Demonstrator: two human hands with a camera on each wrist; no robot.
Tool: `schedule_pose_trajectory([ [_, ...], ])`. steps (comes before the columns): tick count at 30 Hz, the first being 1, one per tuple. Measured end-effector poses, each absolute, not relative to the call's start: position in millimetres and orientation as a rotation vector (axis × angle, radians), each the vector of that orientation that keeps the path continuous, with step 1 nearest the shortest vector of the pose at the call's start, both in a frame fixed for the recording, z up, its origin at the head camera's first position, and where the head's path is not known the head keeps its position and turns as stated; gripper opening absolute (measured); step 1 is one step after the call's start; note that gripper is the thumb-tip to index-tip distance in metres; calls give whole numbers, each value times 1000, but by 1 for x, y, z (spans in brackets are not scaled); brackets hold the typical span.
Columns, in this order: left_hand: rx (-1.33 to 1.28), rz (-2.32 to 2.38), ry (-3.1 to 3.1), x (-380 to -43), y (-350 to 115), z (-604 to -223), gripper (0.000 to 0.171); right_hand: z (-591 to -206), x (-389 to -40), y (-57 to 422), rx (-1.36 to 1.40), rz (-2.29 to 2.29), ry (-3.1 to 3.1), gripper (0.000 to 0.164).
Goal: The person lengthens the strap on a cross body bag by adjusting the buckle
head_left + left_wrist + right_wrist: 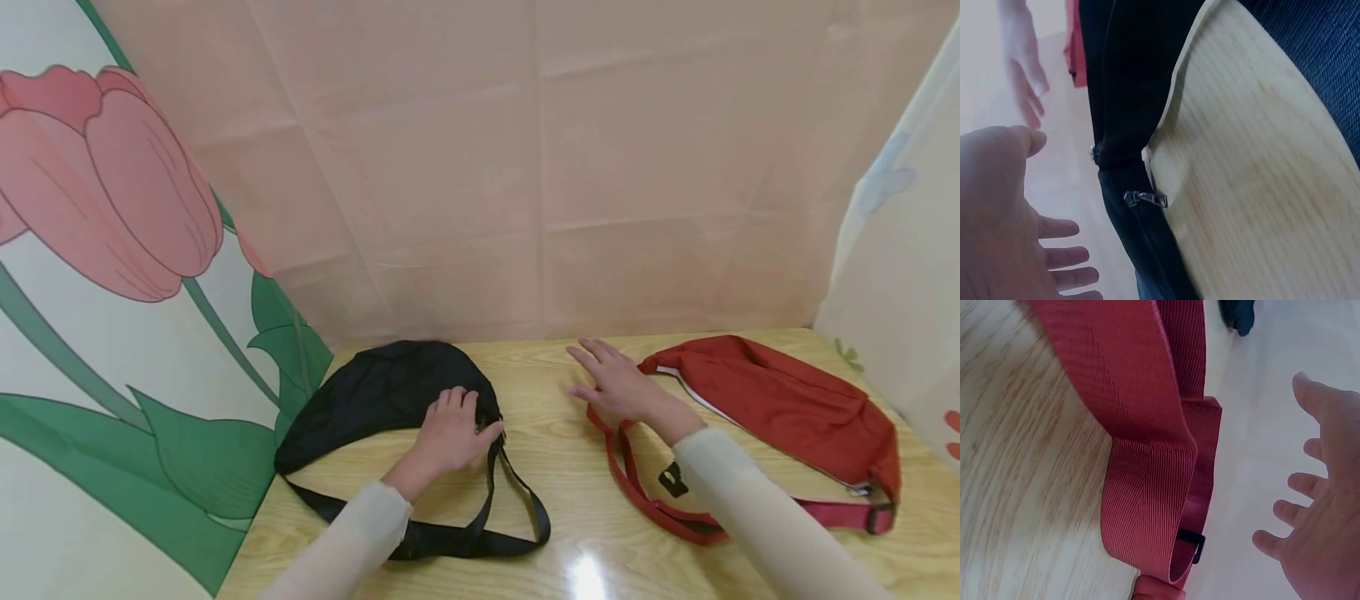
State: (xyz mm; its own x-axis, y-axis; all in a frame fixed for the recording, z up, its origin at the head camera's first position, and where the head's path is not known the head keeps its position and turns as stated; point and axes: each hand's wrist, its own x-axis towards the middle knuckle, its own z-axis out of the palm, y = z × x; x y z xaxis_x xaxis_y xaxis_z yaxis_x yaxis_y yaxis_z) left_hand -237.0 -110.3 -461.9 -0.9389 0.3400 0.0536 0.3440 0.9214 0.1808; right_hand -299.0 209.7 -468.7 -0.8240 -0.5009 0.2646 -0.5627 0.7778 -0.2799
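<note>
On the wooden table (570,533), at about 7 o'clock, the black bag (375,396) is lying flat, and the left hand (448,433) is resting on its right end, near the zipper pull (1145,199), fingers relaxed and gripping nothing. At 4 o'clock the red bag (787,404) is lying; the right hand (617,383) is hovering beside it, fingers spread. Both bags are looking soft and light; their straps seem good to hold.
</note>
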Motion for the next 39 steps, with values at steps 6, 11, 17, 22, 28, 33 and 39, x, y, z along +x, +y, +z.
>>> schedule_pose_trajectory([
  [6,-542,-265,-3033,-232,-104,-465,76,-467,-301,202,864,566,-2839,71],
  [11,-522,-206,-3021,-231,-98,-472,77,-469,-304,195,925,556,-2843,72],
  [17,-481,-202,-3005,-230,-87,-478,73,-472,-310,183,1016,570,-2846,70],
  [22,-434,-196,-3021,-229,-80,-483,69,-475,-315,171,1098,564,-2851,68],
  [28,-401,-203,-3052,-229,-74,-488,69,-478,-322,156,1167,541,-2907,65],
  [33,-392,-200,-3070,-229,-68,-489,65,-482,-328,143,1242,518,-2918,62],
  [39,-411,-163,-3064,-228,-67,-492,64,-481,-329,129,1357,446,-2873,62],
])
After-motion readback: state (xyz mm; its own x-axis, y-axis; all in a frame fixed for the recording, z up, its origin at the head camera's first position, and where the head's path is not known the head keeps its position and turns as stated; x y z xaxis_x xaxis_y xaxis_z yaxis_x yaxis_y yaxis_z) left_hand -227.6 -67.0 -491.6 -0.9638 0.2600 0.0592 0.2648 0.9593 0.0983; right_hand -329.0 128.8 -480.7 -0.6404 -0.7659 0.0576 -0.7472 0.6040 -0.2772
